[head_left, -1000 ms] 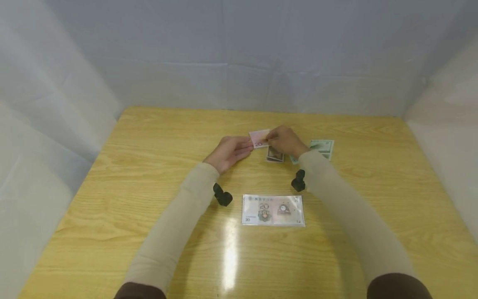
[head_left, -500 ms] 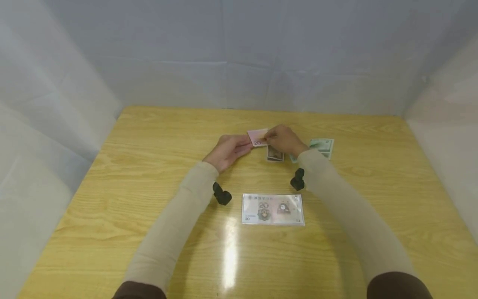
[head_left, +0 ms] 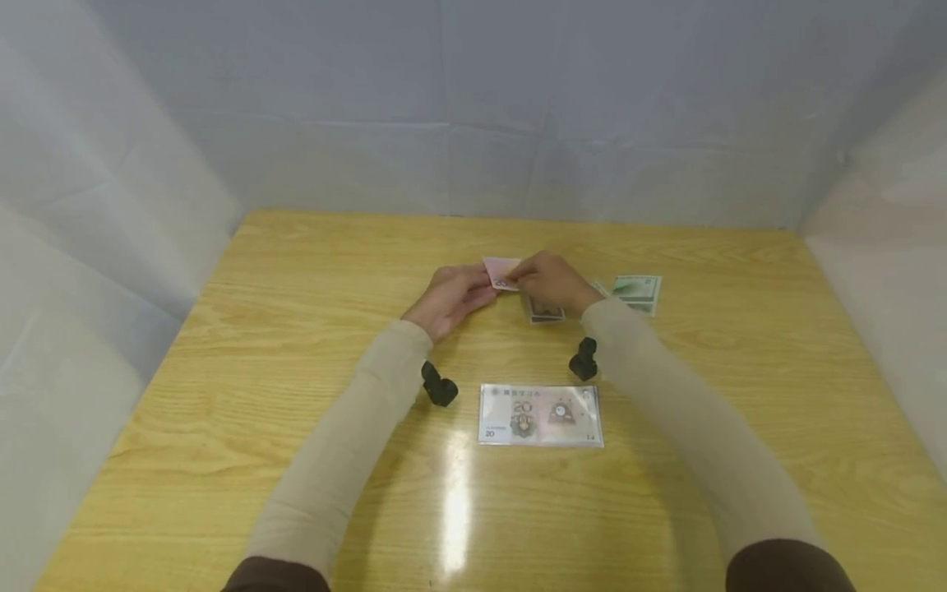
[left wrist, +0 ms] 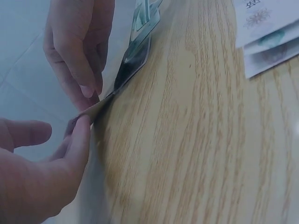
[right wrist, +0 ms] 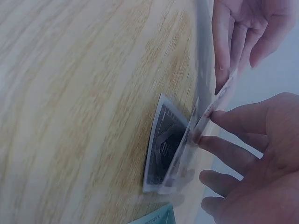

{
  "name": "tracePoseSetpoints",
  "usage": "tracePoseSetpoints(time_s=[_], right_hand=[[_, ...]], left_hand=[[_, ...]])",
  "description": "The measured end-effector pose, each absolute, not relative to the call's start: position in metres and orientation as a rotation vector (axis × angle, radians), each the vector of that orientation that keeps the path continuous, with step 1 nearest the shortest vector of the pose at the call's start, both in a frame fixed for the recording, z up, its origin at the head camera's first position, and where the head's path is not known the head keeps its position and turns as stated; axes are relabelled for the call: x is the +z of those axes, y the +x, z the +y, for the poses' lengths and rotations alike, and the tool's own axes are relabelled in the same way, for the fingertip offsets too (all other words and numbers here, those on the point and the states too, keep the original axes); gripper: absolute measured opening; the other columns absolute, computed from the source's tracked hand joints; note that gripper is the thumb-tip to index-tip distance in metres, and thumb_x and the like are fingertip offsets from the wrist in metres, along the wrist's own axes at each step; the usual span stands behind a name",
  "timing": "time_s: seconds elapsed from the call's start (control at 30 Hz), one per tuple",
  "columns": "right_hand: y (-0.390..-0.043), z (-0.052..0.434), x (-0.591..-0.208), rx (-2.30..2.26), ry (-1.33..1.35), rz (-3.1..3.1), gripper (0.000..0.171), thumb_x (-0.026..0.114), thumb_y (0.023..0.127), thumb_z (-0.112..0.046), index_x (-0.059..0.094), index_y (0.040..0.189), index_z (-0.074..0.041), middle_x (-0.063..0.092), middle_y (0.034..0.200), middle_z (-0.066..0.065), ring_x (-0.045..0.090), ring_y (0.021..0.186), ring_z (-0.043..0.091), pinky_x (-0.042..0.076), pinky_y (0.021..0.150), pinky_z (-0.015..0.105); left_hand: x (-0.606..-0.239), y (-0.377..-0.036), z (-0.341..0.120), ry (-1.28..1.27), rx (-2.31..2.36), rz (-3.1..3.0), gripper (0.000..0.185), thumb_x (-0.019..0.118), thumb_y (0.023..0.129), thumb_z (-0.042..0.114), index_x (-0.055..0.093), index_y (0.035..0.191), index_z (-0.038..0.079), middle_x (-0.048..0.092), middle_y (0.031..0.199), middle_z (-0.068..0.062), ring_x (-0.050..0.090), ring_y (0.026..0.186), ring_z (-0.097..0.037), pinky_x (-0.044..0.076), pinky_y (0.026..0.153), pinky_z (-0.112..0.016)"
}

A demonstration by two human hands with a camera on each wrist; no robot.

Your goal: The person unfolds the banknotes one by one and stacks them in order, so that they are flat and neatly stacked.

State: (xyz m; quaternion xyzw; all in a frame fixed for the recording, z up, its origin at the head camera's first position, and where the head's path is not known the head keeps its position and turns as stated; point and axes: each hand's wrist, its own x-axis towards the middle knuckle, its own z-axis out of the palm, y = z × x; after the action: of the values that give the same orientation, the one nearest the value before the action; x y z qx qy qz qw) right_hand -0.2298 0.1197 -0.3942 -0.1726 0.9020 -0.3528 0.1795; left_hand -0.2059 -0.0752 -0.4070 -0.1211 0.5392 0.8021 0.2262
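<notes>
Filling most of the head view, the wooden table point(head_left: 296, 460) is carrying everything, with pale sheeting standing round its far and side edges. Two arms in beige sleeves are reaching out over it toward the far middle. Lying flat on the near middle is a banknote in a clear sleeve marked 20 point(head_left: 541, 415), well apart from the hands. Sitting further off to the right are some green notes point(head_left: 636, 292), and a dark note point(right wrist: 161, 149) is lying flat just beside the right hand point(head_left: 551, 281). The left hand point(head_left: 451, 298) and the right hand are meeting over the far middle, both pinching a pink banknote point(head_left: 500, 272) that is tilting up off the wood above the dark note. The left thumb and fingertips point(left wrist: 83, 133) are closing on one end of it; the right fingers point(right wrist: 231, 119) are curling round the other end, spread slightly apart from each other.
</notes>
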Motion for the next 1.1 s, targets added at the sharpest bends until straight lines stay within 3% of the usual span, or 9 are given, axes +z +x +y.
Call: tracePoseSetpoints(time_s=[0.4, 0.57, 0.63, 0.87, 1.1], right_hand=[[-0.225, 0.112, -0.39, -1.014, -0.533, 2.533, 0.033, 0.05, 0.103, -0.007, 0.065, 0.131, 0.001, 0.059, 0.139, 0.02, 0.048, 0.136, 0.035, 0.038, 0.117, 0.05], [-0.223, 0.109, -0.389, -1.026, -0.553, 2.553, 0.033, 0.055, 0.105, -0.019, 0.067, 0.13, -0.002, 0.06, 0.14, 0.017, 0.048, 0.137, 0.034, 0.037, 0.117, 0.05], [-0.222, 0.109, -0.389, -1.039, -0.565, 2.558, 0.034, 0.056, 0.105, -0.022, 0.067, 0.131, -0.003, 0.06, 0.14, 0.016, 0.049, 0.136, 0.034, 0.038, 0.117, 0.05], [-0.215, 0.11, -0.384, -1.149, -0.662, 2.565, 0.03, 0.053, 0.105, -0.01, 0.065, 0.13, 0.003, 0.065, 0.132, 0.018, 0.06, 0.124, 0.031, 0.052, 0.105, 0.043], [-0.206, 0.112, -0.378, -1.255, -0.646, 2.55, 0.026, 0.056, 0.104, -0.008, 0.069, 0.125, 0.001, 0.07, 0.121, 0.015, 0.067, 0.11, 0.028, 0.058, 0.095, 0.038]], left_hand=[[-0.406, -0.207, -0.075, -0.338, 2.22, 1.46, 0.042, 0.053, 0.105, 0.007, 0.046, 0.144, -0.009, 0.058, 0.136, -0.023, 0.059, 0.126, -0.031, 0.055, 0.099, -0.029], [-0.405, -0.205, -0.075, -0.31, 2.199, 1.495, 0.044, 0.054, 0.105, 0.007, 0.044, 0.145, -0.008, 0.057, 0.137, -0.022, 0.059, 0.126, -0.031, 0.056, 0.096, -0.026], [-0.404, -0.204, -0.075, -0.286, 2.194, 1.504, 0.043, 0.054, 0.105, 0.007, 0.046, 0.144, -0.008, 0.057, 0.137, -0.021, 0.058, 0.126, -0.031, 0.056, 0.096, -0.026], [-0.398, -0.198, -0.077, -0.2, 2.192, 1.525, 0.048, 0.056, 0.104, 0.007, 0.041, 0.148, -0.007, 0.054, 0.141, -0.02, 0.057, 0.128, -0.03, 0.055, 0.097, -0.025], [-0.391, -0.188, -0.081, -0.1, 2.171, 1.583, 0.05, 0.059, 0.103, 0.008, 0.042, 0.147, -0.007, 0.056, 0.139, -0.02, 0.057, 0.127, -0.034, 0.054, 0.101, -0.028]])
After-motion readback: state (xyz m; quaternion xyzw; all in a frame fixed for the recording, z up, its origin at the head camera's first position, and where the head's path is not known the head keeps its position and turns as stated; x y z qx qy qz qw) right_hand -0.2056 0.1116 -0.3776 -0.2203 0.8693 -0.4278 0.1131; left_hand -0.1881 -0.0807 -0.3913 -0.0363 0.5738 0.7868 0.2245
